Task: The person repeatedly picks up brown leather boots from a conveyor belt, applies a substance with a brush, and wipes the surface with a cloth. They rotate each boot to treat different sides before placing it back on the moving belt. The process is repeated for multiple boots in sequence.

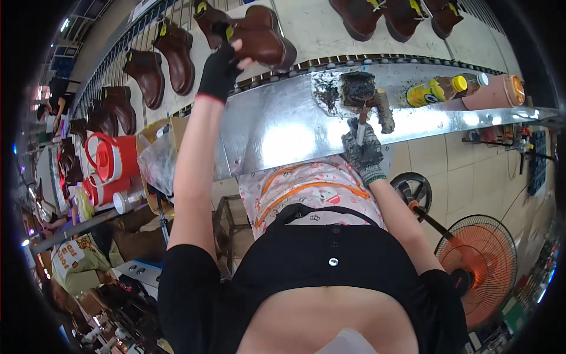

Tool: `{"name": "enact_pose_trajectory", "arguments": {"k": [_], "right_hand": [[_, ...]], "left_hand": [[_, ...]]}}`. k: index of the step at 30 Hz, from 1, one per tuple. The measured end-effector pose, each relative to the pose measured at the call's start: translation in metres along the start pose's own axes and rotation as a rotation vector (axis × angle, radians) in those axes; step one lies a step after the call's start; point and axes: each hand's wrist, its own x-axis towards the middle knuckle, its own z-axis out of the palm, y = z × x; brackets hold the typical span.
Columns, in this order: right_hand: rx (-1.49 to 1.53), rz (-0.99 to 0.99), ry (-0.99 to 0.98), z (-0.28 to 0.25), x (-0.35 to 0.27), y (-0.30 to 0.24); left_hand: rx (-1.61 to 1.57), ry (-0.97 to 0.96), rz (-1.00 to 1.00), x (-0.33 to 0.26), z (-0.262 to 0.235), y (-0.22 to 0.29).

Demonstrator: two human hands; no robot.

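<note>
Left hand (221,74), in a black glove with bare fingertips: set against a brown boot (262,38) at the near edge of the conveyor (318,32). The fingers lie along the boot's side; blur and overlap prevent a finding on whether they grip it.

Right hand (364,148), in a grey knit glove: fingers closed round the handle of a brush (362,131) over the metal worktop (277,127). Its far end meets the blackened tray (358,85) – contact with the contents not confirmed. A dirty rag (385,111) lies just beside it; a yellow bottle (427,92) lies to the right.

Progress, as judged: brush taken up, boot reached, no brush on leather – the brush is well apart from the boot. Further boots stand both sides, including a tall boot (175,56). Whether any is finished cannot be determined.
</note>
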Motion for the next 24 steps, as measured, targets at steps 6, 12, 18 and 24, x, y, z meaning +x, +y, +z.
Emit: {"name": "enact_pose_trajectory", "arguments": {"k": [6,12,18,24], "right_hand": [[-0.078,0.002,0.012,-0.005,-0.003,-0.011],[-0.052,0.067,-0.048,-0.012,-0.003,-0.015],[-0.043,0.060,-0.056,-0.016,-0.001,-0.023],[-0.036,0.087,-0.097,-0.018,-0.002,-0.021]], "left_hand": [[0.612,0.145,0.335,0.118,0.023,-0.017],[1.109,0.154,0.605,0.151,0.024,-0.053],[0.718,0.692,0.809,0.128,0.001,-0.038],[1.127,0.892,0.082,0.150,-0.070,-0.054]]}}
